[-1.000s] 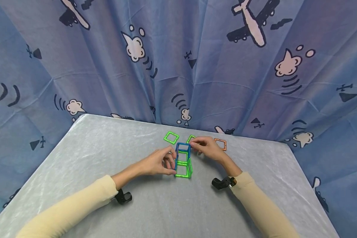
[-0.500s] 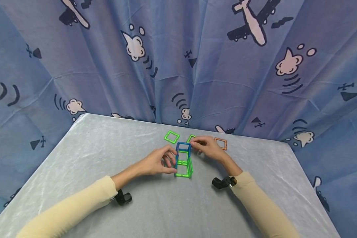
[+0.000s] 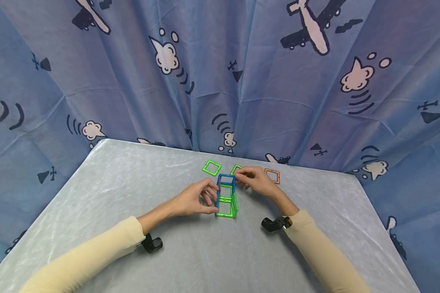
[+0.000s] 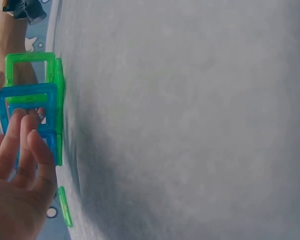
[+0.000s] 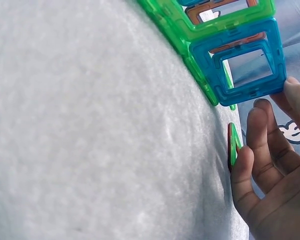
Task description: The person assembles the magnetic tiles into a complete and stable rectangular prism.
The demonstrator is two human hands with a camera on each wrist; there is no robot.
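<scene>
In the head view, a small structure of square magnetic tiles stands mid-table, with a green tile (image 3: 225, 215) flat at the front and blue tiles (image 3: 226, 176) upright behind. My left hand (image 3: 196, 199) holds the left blue tile, thumb near its front end and a forefinger further back; the left wrist view shows fingertips over the blue frame (image 4: 27, 90). My right hand (image 3: 257, 181) pinches the far right corner of the blue part. In the right wrist view, thumb and forefinger meet that blue tile (image 5: 252, 95) at its corner, the other fingers loosely bent.
Behind the structure lie a loose green tile (image 3: 209, 172), another green tile (image 3: 236, 167) partly hidden by my right hand, and an orange tile (image 3: 279, 178). The grey cloth-covered table (image 3: 212, 260) ends at a blue printed curtain (image 3: 212, 93).
Both hands stay at the blue tiles almost unmoved. The view shifts very slightly; no tile is visibly taken up or let go.
</scene>
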